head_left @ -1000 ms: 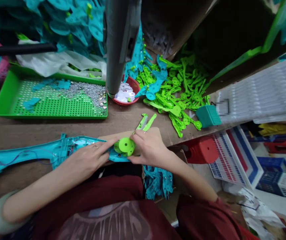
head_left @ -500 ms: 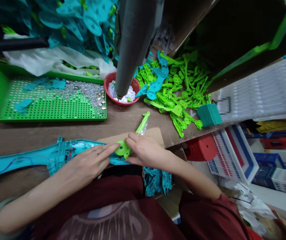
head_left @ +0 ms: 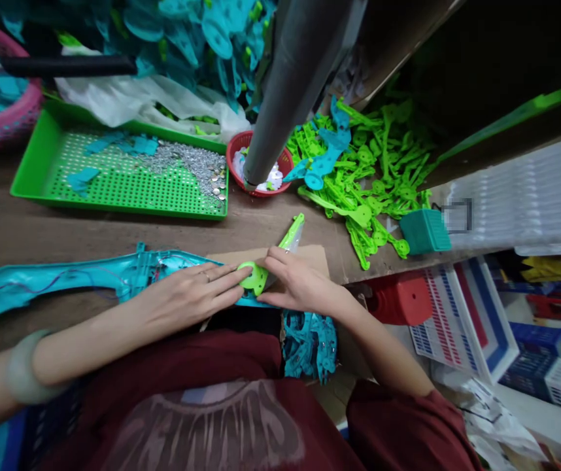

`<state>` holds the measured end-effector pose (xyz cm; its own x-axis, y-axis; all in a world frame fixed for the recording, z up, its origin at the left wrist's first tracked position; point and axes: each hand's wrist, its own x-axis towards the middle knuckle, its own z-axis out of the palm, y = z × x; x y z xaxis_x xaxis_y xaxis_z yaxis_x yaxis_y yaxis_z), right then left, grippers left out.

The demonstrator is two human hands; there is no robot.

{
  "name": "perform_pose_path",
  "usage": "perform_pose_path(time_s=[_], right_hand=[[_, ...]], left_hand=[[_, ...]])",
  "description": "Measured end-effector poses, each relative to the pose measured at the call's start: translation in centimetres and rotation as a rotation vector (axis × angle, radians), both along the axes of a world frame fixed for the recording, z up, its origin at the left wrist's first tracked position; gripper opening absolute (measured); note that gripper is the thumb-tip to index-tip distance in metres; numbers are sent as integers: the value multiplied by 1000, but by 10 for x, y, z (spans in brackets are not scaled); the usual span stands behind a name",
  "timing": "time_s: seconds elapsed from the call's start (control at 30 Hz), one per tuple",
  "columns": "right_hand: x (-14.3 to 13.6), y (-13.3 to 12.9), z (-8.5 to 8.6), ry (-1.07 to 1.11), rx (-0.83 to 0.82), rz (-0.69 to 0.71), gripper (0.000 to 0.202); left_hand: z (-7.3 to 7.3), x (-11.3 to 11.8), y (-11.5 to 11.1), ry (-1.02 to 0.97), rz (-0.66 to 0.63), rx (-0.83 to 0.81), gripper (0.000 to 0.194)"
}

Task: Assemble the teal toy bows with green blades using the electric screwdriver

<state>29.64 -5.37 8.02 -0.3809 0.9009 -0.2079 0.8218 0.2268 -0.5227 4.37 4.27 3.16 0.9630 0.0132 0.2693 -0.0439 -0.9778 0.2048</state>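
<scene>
A long blue plastic shell (head_left: 89, 281) with thin wires inside lies along the bench's front edge. Over its right end sits a lime-green plastic part (head_left: 255, 278) with a round head and a narrow arm pointing up and right. My right hand (head_left: 305, 281) grips this part between thumb and fingers. Stretched out flat across the shell, my left hand (head_left: 197, 288) touches the round head with its fingertips. Some clear plastic (head_left: 293, 242) shows beside the green arm. The shell beneath both hands is partly hidden.
A green perforated tray (head_left: 123, 206) holds screws and blue pieces. Beside it are a red basket (head_left: 234, 147) of white pieces and a grey post (head_left: 290, 91). Lime-green parts (head_left: 378, 157) are heaped at right, near a teal box (head_left: 425, 230). Cardboard (head_left: 317, 258) lies under the work.
The camera view has swung left, bringing a pink basket into sight. My left fingers have slid further onto the green part's round head; my right hand keeps its grip.
</scene>
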Motion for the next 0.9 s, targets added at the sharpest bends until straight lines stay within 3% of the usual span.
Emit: perform_pose_path(time_s=[0.13,0.3,0.57,0.63,0.77,0.83,0.9], right_hand=[[-3,-2,-2,4,-10,-34,43],[-1,-6,-8,-29,45,3,43],[24,-20,-28,-250,311,376,42],[24,-19,-38,-288,466,442,39],[20,-12,-48,-381,1024,553,26],[17,-9,-46,-435,1161,588,22],[15,-6,-42,-476,1187,637,21]], left_hand=[[2,-1,-1,36,34,-15,63],[-3,-2,-8,-7,37,-11,58],[-2,2,0,11,59,-117,50],[0,5,1,-24,69,-126,49],[2,12,-3,-83,97,-74,49],[1,15,-5,-97,106,-55,51],[1,15,-7,-97,114,-42,50]])
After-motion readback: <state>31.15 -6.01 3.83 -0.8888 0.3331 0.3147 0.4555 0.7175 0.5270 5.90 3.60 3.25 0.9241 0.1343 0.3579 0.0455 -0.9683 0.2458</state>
